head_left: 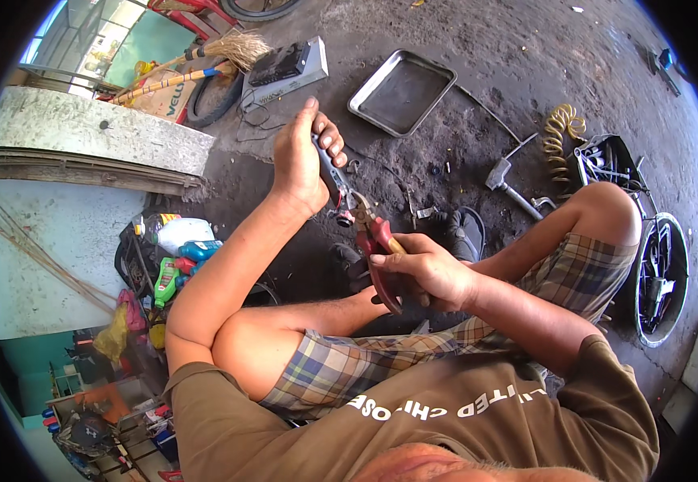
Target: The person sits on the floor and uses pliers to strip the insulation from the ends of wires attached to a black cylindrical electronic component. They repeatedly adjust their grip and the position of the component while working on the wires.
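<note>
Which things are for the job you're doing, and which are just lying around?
In use:
- red-handled pliers, in the right hand
- grey-blue part, in the left hand

Lying about:
- metal tray
- straw broom
- coiled hose
- green bottle

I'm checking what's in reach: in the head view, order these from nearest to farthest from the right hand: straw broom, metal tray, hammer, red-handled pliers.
1. Red-handled pliers: held in the right hand.
2. Hammer: ahead, to the right.
3. Metal tray: farther ahead, slightly left.
4. Straw broom: far ahead, well left.
</note>
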